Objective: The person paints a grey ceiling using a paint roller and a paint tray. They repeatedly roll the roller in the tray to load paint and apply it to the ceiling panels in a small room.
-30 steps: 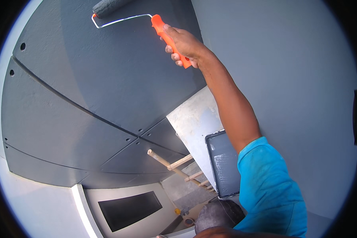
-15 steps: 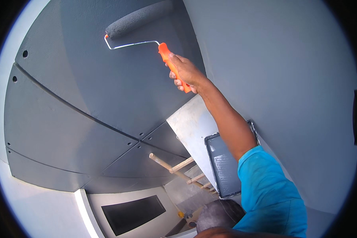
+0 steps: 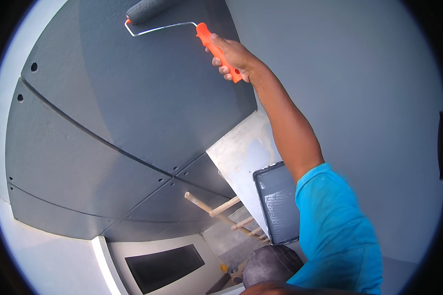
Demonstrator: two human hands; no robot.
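Note:
My right hand (image 3: 233, 55) is closed around the orange handle of a paint roller (image 3: 223, 54), its arm stretched up in a turquoise sleeve. From the handle a bent metal wire frame runs left to the grey, paint-covered roller sleeve (image 3: 150, 9), which lies against the dark grey wall (image 3: 147, 88) and is partly cut off by the picture's upper edge. Below my forearm sits a paint tray (image 3: 280, 206) with grey paint in it, its right part hidden behind my arm and sleeve. My left hand is out of view.
A bamboo ladder (image 3: 216, 209) leans below the tray's left side. The tray lies on a pale ledge (image 3: 246, 142). A smooth grey wall (image 3: 349, 88) fills the right. Lower down are a dark rectangular panel (image 3: 165, 268) and a dark rounded thing (image 3: 270, 265) I cannot identify.
My right hand and the roller have moved upward along the wall, so more of the roller sleeve is beyond the picture's upper edge. More of the pale ledge shows under my arm.

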